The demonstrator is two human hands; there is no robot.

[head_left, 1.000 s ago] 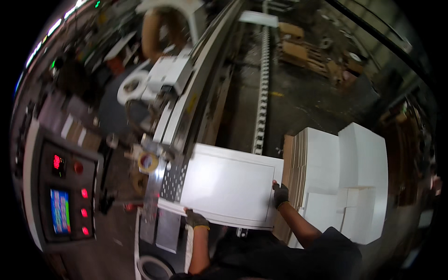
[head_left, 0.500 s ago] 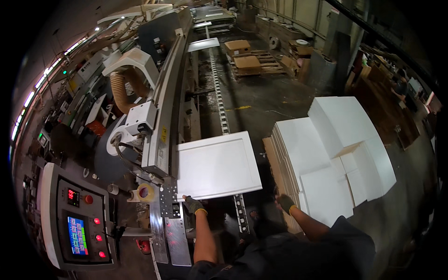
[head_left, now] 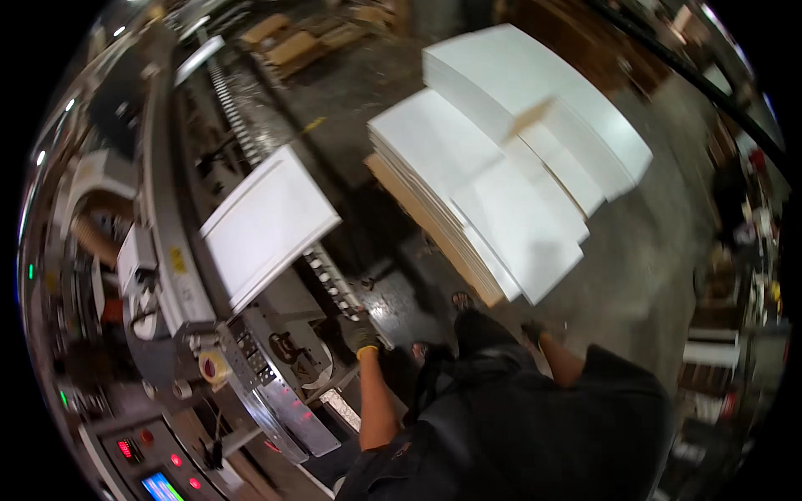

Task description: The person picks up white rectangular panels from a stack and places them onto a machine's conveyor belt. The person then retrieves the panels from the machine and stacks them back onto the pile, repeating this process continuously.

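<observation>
My left hand (head_left: 359, 336), in a dark glove with a yellow cuff, is beside the near end of the roller rail (head_left: 332, 282). Its fingers look loosely apart with nothing in them, though blurred. A white panel (head_left: 271, 221) with a raised border rests across the rail, its left edge at the machine's long beam (head_left: 163, 184); the left hand is apart from it. Low at my right side hangs my gloved right hand (head_left: 533, 334), small and smeared, its fingers unclear. The stack of white panels (head_left: 493, 200) lies ahead of it.
A control box (head_left: 142, 459) with lit red buttons and a screen stands at the lower left. A yellowish tape roll (head_left: 214, 367) sits at the machine's near end. Another white panel (head_left: 199, 58) lies farther along the rail. Brown cartons (head_left: 292, 48) rest at the back.
My view has turned right, toward the stack. The white panel has moved farther along the machine, and my left hand has come away from beside its near edge. My right hand has dropped to my side.
</observation>
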